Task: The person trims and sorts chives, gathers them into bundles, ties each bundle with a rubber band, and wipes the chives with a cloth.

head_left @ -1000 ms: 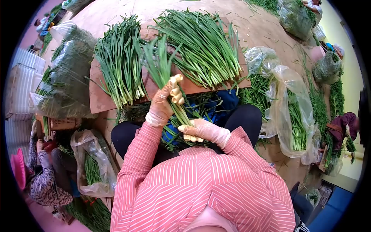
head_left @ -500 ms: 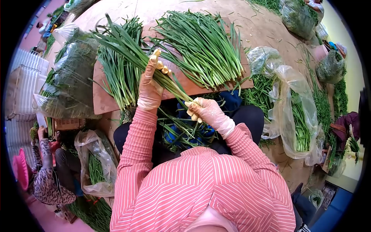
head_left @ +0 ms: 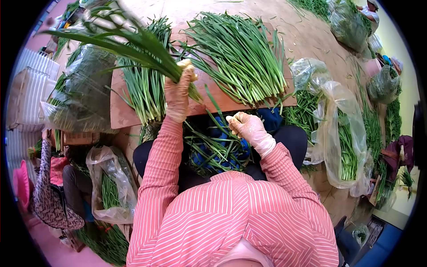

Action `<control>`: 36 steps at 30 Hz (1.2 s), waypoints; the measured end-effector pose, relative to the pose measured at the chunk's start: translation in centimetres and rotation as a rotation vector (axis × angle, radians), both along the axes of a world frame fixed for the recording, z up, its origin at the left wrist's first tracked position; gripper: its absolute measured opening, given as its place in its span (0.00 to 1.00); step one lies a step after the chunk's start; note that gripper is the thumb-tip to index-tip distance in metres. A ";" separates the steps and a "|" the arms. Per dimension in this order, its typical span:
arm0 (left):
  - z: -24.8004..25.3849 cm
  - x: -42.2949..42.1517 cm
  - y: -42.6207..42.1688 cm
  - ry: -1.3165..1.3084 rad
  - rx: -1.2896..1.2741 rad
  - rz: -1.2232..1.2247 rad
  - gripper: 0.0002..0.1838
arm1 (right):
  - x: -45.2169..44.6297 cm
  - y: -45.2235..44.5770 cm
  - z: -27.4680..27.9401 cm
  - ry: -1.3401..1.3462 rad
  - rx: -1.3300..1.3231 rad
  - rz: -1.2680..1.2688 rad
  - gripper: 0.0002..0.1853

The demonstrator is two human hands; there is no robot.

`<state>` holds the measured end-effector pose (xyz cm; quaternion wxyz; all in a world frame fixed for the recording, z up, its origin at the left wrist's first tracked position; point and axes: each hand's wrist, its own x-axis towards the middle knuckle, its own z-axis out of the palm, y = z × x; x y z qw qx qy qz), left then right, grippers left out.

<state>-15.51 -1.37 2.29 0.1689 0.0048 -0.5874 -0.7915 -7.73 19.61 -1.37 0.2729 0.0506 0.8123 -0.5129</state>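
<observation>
My left hand (head_left: 179, 91), in a thin glove with yellowish finger covers, is closed round a bunch of garlic chives (head_left: 155, 51). The leaves fan out to the upper left, and the stem ends stick out below the fist. My right hand (head_left: 247, 129), gloved too, is closed over my lap, apart from the bunch. A loose leaf (head_left: 216, 107) runs close to its fingertips; whether they pinch it I cannot make out. On the board (head_left: 123, 113) before me lie a big pile of garlic chives (head_left: 240, 58) and a smaller pile (head_left: 144, 89).
Loose leaves (head_left: 213, 151) lie over blue cloth on my lap. A stuffed plastic bag (head_left: 84, 89) stands to the left. Open bags of greens lie at the right (head_left: 347, 142) and lower left (head_left: 111, 184). A person (head_left: 58, 191) sits at the left, another (head_left: 370, 15) at the far right.
The bunch in my left hand has swung up and leftward, its leaves blurred. My right hand has come off the stem ends and moved slightly right. The person at the left has shifted an arm.
</observation>
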 end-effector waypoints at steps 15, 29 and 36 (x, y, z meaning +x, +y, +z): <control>0.0 4.3 4.9 -0.547 0.081 -0.032 0.19 | -1.0 -6.1 0.4 0.233 0.242 0.007 0.13; 0.8 7.3 3.7 -0.231 0.096 0.038 0.14 | 5.0 -5.6 1.1 0.390 0.354 0.247 0.18; 4.4 2.9 -12.2 -0.170 -0.175 0.459 0.15 | 6.2 -3.5 1.9 0.075 0.038 0.089 0.18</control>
